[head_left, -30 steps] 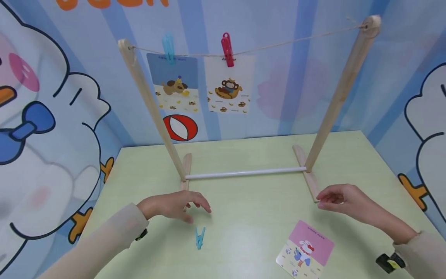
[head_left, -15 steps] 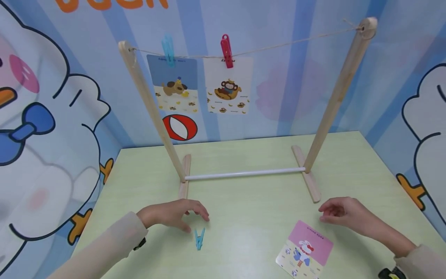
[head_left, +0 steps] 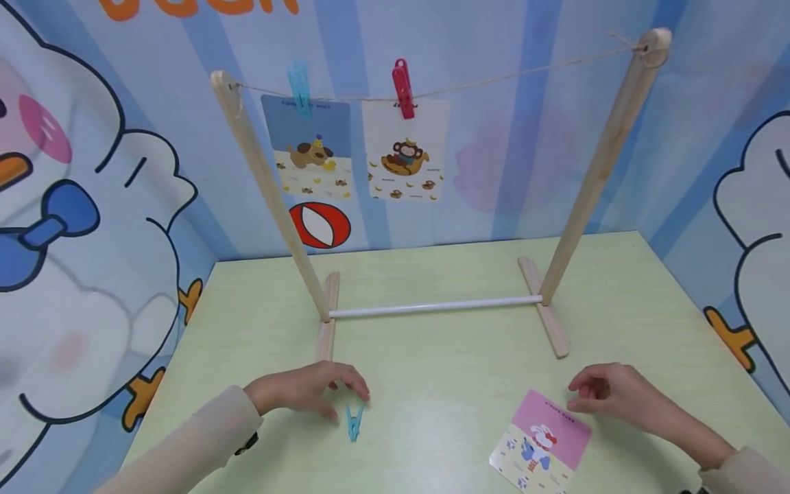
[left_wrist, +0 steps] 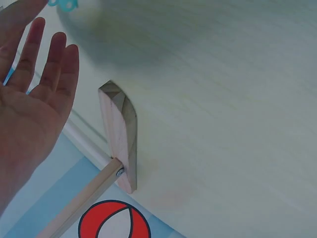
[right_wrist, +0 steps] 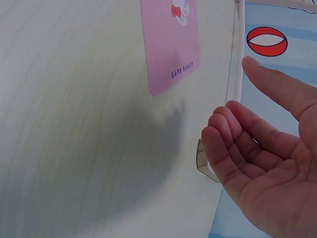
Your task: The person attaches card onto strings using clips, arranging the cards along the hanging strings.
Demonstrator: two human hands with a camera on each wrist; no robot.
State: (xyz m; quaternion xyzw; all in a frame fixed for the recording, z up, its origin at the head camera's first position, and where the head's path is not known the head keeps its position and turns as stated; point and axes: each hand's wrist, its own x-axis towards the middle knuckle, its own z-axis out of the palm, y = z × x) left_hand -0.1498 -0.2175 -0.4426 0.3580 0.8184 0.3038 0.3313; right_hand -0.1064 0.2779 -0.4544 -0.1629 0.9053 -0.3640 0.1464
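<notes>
My left hand [head_left: 308, 390] hovers over the table just behind a light-blue clothespin [head_left: 354, 423], its fingers loosely bent and apart from it. In the left wrist view a bit of that clothespin [left_wrist: 67, 4] shows beyond the thumb. Beside a pink and cream rabbit card [head_left: 542, 442] is my right hand [head_left: 623, 394], fingers relaxed and holding nothing. The right wrist view shows the card's pink end [right_wrist: 171, 54] apart from the fingertips. On the string [head_left: 494, 79] hang a dog card [head_left: 311, 154] under a blue clothespin [head_left: 299, 88] and a monkey card [head_left: 406, 154] under a red clothespin [head_left: 403, 89].
A wooden stand rises at the back of the table, with a left post [head_left: 268, 192], a right post [head_left: 605, 171] and a white rod [head_left: 432, 306] low between them. Its feet [head_left: 552, 329] reach forward. A printed wall [head_left: 494, 206] stands close behind.
My left hand has come down toward the front, closer to the blue clothespin on the table. My right hand has moved forward and down, nearer the rabbit card. The cards and clothespins keep their places.
</notes>
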